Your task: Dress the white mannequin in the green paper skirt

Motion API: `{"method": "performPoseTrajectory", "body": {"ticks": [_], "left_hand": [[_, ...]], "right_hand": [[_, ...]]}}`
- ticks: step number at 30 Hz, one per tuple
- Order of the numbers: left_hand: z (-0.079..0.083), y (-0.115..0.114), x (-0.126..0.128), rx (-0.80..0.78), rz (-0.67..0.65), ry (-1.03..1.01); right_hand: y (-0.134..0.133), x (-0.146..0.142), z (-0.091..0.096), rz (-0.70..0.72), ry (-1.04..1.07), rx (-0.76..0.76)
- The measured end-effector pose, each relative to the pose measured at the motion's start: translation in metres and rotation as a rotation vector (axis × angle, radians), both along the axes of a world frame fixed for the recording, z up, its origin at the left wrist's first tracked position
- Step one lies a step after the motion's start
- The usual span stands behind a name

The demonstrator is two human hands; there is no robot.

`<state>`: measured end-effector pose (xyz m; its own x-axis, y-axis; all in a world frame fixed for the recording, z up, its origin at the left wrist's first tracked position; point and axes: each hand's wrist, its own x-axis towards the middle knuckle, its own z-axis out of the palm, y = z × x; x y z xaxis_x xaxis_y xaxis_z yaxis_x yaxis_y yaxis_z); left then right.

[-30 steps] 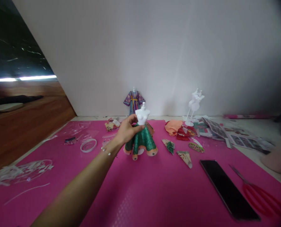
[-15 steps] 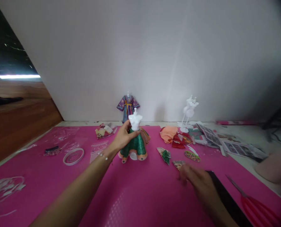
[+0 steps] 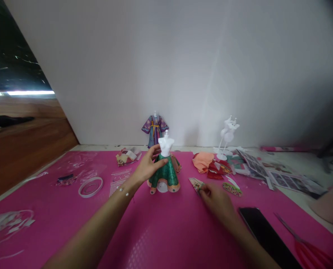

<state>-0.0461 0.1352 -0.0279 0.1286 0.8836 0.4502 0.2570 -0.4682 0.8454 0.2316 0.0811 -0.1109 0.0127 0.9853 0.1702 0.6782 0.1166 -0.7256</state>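
Note:
A white doll-sized dress form (image 3: 166,145) stands upright in a green skirt (image 3: 166,174) with a peach hem. My left hand (image 3: 151,164) is closed around its waist, thumb in front at the top of the skirt. To the right, my right hand (image 3: 215,200) pinches a small piece of cloth low over the mat; its fingers hide most of it, and a bit of green shows. Touching those fingertips is a cream patterned fabric piece (image 3: 195,183). Right of the hand lies an oval patterned piece (image 3: 232,188).
A form in a purple robe (image 3: 154,129) stands against the wall, with bare white forms (image 3: 228,130) farther right. Peach and red cloth (image 3: 204,162), a tape roll (image 3: 90,187), a black phone (image 3: 263,231) and red-handled scissors (image 3: 302,243) lie on the pink mat (image 3: 166,228).
My right hand has moved left and forward and closed on the small cloth, uncovering the phone. My left hand keeps its hold on the dress form. The view has shifted slightly.

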Motion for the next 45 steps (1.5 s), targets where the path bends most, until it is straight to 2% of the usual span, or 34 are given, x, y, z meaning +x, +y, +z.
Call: {"method": "performPoseTrajectory", "body": {"ticks": [3, 5, 6, 7, 10, 11, 13, 16, 19, 24, 28, 31, 35, 40, 45], "left_hand": [[-0.007, -0.029, -0.01, 0.026, 0.172, -0.004], [-0.015, -0.058, -0.011, 0.041, 0.31, -0.024], [-0.02, -0.075, -0.009, 0.035, 0.333, -0.023], [-0.024, -0.092, -0.005, 0.018, 0.316, -0.011], [-0.036, -0.136, 0.013, -0.121, 0.114, 0.077], [-0.039, -0.146, 0.018, -0.234, 0.01, 0.087], [-0.044, -0.157, 0.024, -0.398, -0.107, 0.02], [-0.051, -0.158, 0.022, -0.544, -0.159, -0.25], [-0.056, -0.152, 0.014, -0.606, -0.165, -0.411], [-0.066, -0.152, 0.004, -0.644, -0.211, -0.443], [-0.073, -0.157, 0.003, -0.703, -0.254, -0.485], [-0.072, -0.159, 0.004, -0.743, -0.257, -0.495], [-0.068, -0.16, 0.008, -0.79, -0.23, -0.487], [-0.068, -0.163, 0.01, -0.834, -0.2, -0.481], [-0.067, -0.16, 0.008, -0.787, -0.212, -0.443]], "right_hand": [[-0.017, 0.006, 0.002, 0.108, 0.207, -0.055], [-0.033, 0.002, 0.004, 0.19, 0.342, -0.104], [-0.042, -0.003, 0.005, 0.223, 0.417, -0.132], [-0.05, -0.01, 0.007, 0.254, 0.5, -0.159], [-0.073, -0.039, 0.013, 0.304, 0.823, -0.248], [-0.078, -0.049, 0.014, 0.317, 0.859, -0.259], [-0.086, -0.067, 0.016, 0.344, 0.835, -0.262], [-0.091, -0.086, 0.01, 0.374, 0.754, -0.239], [-0.089, -0.093, -0.004, 0.407, 0.84, -0.278], [-0.082, -0.094, -0.017, 0.526, 1.093, -0.43], [-0.083, -0.09, -0.012, 0.554, 1.052, -0.508], [-0.087, -0.086, -0.007, 0.474, 1.048, -0.564], [-0.09, -0.083, -0.004, 0.387, 1.123, -0.541], [-0.09, -0.08, -0.003, 0.368, 1.188, -0.533], [-0.09, -0.077, -0.005, 0.403, 1.252, -0.5]]}}
